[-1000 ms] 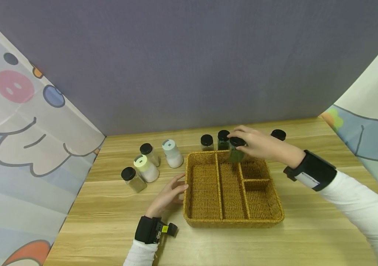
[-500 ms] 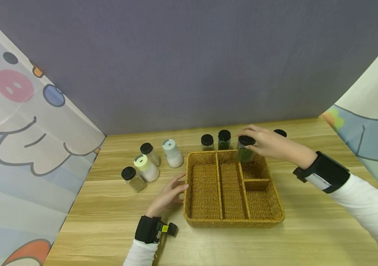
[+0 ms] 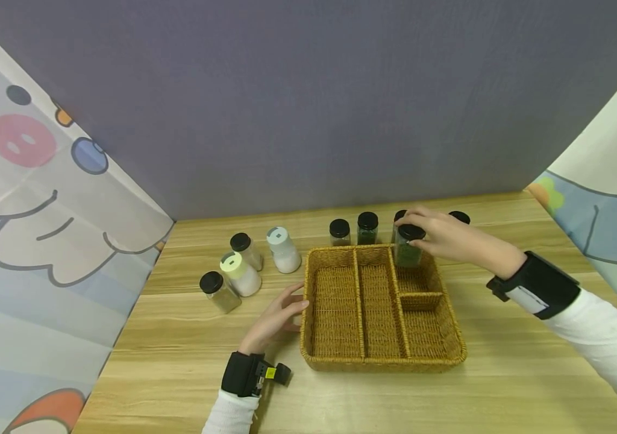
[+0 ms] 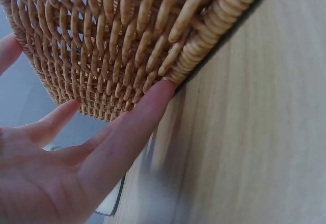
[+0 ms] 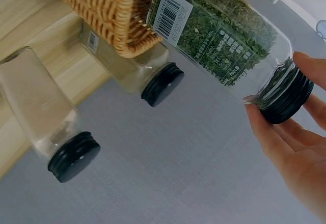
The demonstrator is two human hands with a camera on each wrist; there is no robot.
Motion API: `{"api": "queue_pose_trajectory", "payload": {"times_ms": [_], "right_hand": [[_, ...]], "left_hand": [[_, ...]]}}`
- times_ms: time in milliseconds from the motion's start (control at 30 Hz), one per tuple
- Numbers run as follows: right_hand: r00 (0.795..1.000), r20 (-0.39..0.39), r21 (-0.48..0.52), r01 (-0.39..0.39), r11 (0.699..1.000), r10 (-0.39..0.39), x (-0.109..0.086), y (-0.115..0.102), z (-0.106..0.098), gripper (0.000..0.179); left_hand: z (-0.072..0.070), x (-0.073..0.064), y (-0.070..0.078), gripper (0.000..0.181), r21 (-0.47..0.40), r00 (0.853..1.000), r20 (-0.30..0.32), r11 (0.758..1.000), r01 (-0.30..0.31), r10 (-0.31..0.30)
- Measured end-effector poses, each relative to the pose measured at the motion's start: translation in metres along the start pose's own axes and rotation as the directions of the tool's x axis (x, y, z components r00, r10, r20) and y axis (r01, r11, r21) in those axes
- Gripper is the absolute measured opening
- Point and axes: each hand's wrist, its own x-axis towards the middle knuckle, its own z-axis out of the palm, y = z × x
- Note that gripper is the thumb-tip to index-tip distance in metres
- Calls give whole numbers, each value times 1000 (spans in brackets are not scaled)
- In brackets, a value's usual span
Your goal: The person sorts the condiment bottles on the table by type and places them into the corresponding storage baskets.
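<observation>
A left hand (image 3: pixel 273 319) rests loosely extended fingers (image 4: pixel 130 140) against a basket's (image 3: pixel 384 364) nine o'clock side on a wooden table (image 3: pixel 373 404). At the basket's one o'clock corner, a right hand (image 3: pixel 438 235), its arm (image 3: pixel 590 337) slanting from four o'clock, pinches a herb jar (image 3: pixel 408 258) by its black lid (image 3: pixel 411 232); whether the jar's base is inside is unclear. Beyond, two jars (image 3: pixel 459 216) are partly hidden; a grey wall (image 3: pixel 341 108) rises at twelve o'clock.

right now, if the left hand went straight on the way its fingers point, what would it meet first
The wicker basket: its left side wall lies straight ahead of the left hand, whose fingertips appear to touch it, though depth is hard to judge.
</observation>
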Motion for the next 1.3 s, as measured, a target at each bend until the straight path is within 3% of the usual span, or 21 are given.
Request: {"api": "queue_pose_trajectory", "payload": {"times_ms": [233,733,1033,1300], "right_hand": [[1000,-12,-37,12,999,-13,-3,3,6,40],[1000,26,27,-3,1000,2,-8,11,15,39],[999,27,31,17,999,-18,-9,15,24,37],[1000,19,19,8,1000,-9,-11,21,32,38]], "left_hand": [[0,2,-1,61,-27,1000,12,1000,-3,3],[0,1,-1,62,-20,1000,13,1000,-2,2],[-6,11,-21,62,-20,1000,0,1000,0,0],[-7,11,-23,65,-15,1000,-2,1000,-19,19]]}}
